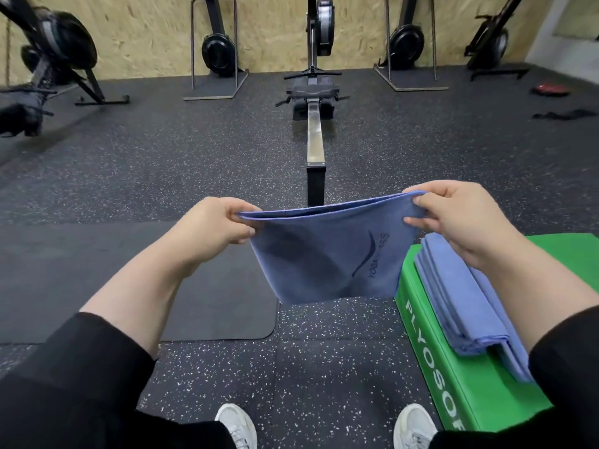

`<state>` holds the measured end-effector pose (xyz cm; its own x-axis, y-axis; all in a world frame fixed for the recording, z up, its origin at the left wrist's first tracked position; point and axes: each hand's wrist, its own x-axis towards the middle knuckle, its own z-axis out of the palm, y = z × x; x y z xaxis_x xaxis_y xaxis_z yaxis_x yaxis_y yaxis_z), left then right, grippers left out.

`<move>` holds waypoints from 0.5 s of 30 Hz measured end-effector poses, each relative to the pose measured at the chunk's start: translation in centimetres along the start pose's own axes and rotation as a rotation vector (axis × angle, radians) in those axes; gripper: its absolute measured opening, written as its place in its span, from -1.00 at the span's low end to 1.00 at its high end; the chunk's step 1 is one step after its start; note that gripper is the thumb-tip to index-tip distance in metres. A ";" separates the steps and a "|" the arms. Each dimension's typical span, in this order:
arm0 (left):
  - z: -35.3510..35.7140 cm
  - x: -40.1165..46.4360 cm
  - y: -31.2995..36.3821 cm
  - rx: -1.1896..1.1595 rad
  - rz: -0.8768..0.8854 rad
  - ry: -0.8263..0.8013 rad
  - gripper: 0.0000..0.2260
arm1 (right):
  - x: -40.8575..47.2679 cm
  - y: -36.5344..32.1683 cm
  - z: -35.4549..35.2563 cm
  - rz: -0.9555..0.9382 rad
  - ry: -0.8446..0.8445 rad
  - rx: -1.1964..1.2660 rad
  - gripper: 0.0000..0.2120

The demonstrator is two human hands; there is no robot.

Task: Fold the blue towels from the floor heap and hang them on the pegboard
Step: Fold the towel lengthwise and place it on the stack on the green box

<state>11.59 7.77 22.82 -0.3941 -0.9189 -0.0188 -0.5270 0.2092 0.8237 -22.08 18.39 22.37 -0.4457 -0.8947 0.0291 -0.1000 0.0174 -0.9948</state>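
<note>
Two hands hold one blue towel (327,254) stretched in the air above the speckled floor (308,367), just left of the green plyo box (434,345). The left hand (210,222) pinches the towel's left top corner, thumb and curled fingers pressed together on the doubled edge. The right hand (460,218) pinches the right top corner the same way, its grip set a little higher than the left

- Top edge shows two or more layers lying together, so the towel looks already folded at least once; holding both corners apart keeps the layers flush and lets the cloth hang flat, printed logo facing the person
- Judgement: the pull between the hands takes out sag ahead of a further fold or of laying it down

- Stack of folded blue towels (466,306) lies on top of the plyo box, right of the held towel; the box likely serves as a raised staging place so folded pieces stay off the floor

- Beyond the plyo box: dark mat (146,280) to its left, rowing machine (314,124) straight ahead
- No pegboard or floor heap in view, so hanging is not yet done
</note>
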 end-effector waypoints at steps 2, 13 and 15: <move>0.2 -0.4 0.4 0.037 0.022 0.071 -0.93 | -0.3 -0.5 0.0 -0.029 0.026 -0.044 -0.79; -0.5 -0.2 -0.7 0.054 0.067 0.300 -0.82 | -1.4 -0.6 0.3 -0.119 0.121 -0.386 -0.73; -0.4 -0.3 -0.8 -0.006 0.073 0.261 -0.80 | -1.3 -0.3 0.2 -0.113 0.120 -0.435 -0.74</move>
<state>12.42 7.73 22.36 -0.2233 -0.9568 0.1864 -0.4996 0.2766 0.8209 -21.34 19.46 22.60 -0.5077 -0.8443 0.1718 -0.5065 0.1312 -0.8522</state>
